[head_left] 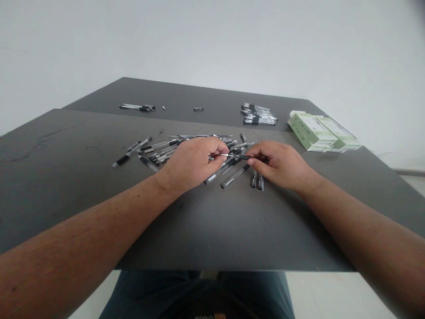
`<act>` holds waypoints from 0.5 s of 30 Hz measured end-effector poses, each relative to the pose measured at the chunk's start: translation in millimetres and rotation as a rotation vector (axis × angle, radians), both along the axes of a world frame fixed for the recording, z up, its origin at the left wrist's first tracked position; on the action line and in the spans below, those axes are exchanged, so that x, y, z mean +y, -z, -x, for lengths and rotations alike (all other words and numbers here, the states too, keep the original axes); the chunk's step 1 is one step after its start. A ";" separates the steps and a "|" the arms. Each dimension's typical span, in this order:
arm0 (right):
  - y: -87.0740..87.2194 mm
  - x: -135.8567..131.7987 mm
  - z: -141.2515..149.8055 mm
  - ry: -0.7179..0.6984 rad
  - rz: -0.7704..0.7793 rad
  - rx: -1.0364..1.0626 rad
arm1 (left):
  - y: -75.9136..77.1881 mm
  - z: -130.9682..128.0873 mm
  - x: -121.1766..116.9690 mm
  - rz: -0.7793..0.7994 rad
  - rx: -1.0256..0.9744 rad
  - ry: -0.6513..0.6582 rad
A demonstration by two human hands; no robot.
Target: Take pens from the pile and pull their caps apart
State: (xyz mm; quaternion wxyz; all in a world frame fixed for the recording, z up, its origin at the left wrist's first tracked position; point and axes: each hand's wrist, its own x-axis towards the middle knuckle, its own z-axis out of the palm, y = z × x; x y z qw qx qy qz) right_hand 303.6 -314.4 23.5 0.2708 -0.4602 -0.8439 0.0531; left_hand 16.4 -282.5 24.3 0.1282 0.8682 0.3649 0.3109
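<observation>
My left hand [194, 160] and my right hand [280, 165] meet over a scatter of black and clear pens [159, 150] on the dark grey table [206, 221]. Both hands are closed in a pinch on one thin pen part [236, 156] held level between them, the left on its pale end, the right on its black end. Several loose pens [234, 176] lie just under and in front of the fingers, and a couple [257, 180] lie beside my right thumb.
A neat row of pens [259, 115] lies at the back right. Green and white boxes [320, 130] are stacked at the right edge. A few pens and small parts [137, 106] lie at the back left. A white wall stands behind the table.
</observation>
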 end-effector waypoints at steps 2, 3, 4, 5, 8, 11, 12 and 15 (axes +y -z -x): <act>0.8 0.1 0.1 -0.015 -0.007 -0.003 | 0.3 -0.4 -1.0 -0.001 0.001 0.007; 1.0 0.0 0.4 -0.023 -0.010 -0.006 | 0.4 -0.6 -1.7 -0.002 0.005 0.012; 1.0 -0.1 0.8 -0.028 -0.013 -0.010 | 0.5 -1.0 -2.3 -0.002 0.010 0.017; 1.0 -0.3 1.3 -0.032 -0.016 -0.011 | 0.6 -1.4 -3.0 -0.001 0.014 0.021; 0.3 -1.2 3.2 -0.047 -0.011 -0.012 | 1.2 -2.8 -4.3 0.004 0.011 0.038; -0.8 -2.3 4.7 -0.061 0.006 -0.021 | 2.2 -4.1 -4.4 0.020 0.010 0.049; -1.2 -2.7 5.1 -0.062 0.006 -0.026 | 2.3 -4.5 -4.3 0.027 0.009 0.048; -2.5 -4.2 6.2 -0.065 -0.013 -0.046 | 1.3 -5.2 -4.8 0.053 -0.003 0.041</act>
